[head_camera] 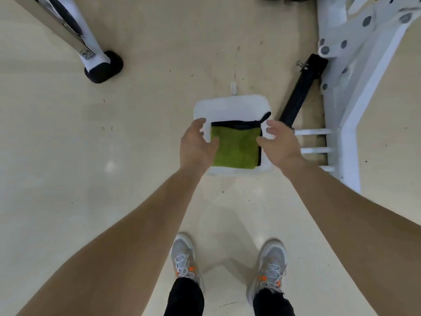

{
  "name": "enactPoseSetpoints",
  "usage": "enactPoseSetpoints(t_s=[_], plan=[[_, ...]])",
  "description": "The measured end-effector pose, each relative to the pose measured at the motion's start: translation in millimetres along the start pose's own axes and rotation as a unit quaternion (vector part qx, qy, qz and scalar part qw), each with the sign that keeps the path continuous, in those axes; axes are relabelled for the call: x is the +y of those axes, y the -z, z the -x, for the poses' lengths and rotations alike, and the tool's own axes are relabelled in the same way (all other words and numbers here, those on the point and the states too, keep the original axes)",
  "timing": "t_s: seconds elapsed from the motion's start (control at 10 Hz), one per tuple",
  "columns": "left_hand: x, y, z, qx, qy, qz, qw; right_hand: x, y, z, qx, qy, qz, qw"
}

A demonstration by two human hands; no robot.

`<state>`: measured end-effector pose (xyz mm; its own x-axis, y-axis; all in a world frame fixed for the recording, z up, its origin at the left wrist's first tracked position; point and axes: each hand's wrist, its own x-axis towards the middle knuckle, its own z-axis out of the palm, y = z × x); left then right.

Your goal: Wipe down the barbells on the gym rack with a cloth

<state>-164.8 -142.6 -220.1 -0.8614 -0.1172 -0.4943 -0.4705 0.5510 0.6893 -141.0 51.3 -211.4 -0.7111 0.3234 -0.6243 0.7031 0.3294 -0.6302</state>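
Cloth (pixel 234 148), green and folded, lies on a darker cloth (pixel 237 124) on a white square stool (pixel 230 106). Left hand (pixel 196 144) and right hand (pixel 281 142) flank it, fingers spread, gripping nothing. Step judged: pickup. Next: pinch the edges, lift. No barbells visible; white rack frame (pixel 355 65) beyond.

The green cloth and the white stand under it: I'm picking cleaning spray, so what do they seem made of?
The green cloth looks like microfibre or terry: a matte, fuzzy nap, folded square. The white stand looks like smooth moulded plastic or painted metal, with rounded corners and a slight sheen; the picture cannot settle which.
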Motion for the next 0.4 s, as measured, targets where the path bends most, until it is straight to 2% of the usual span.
enactPoseSetpoints(t_s=[0.1, 0.2, 0.3, 0.4], plan=[[22.1, 20.9, 16.4, -0.029, 0.002, -0.074, 0.997, -30.9, 18.1, 19.8, -0.018, -0.018, 0.030, 0.999], [45.6, 51.6, 42.5, -0.102, 0.036, -0.174, 0.979, -65.0, 41.0, 53.2, -0.072, -0.017, 0.098, 0.992], [82.9, 89.6, 76.4, -0.148, 0.050, -0.235, 0.959, -106.0, 72.5, 96.7, -0.083, 0.022, 0.184, 0.979], [127.1, 126.9, 115.6, -0.148, 0.019, -0.277, 0.949, -146.2, 104.4, 144.3, -0.090, 0.076, 0.295, 0.948]])
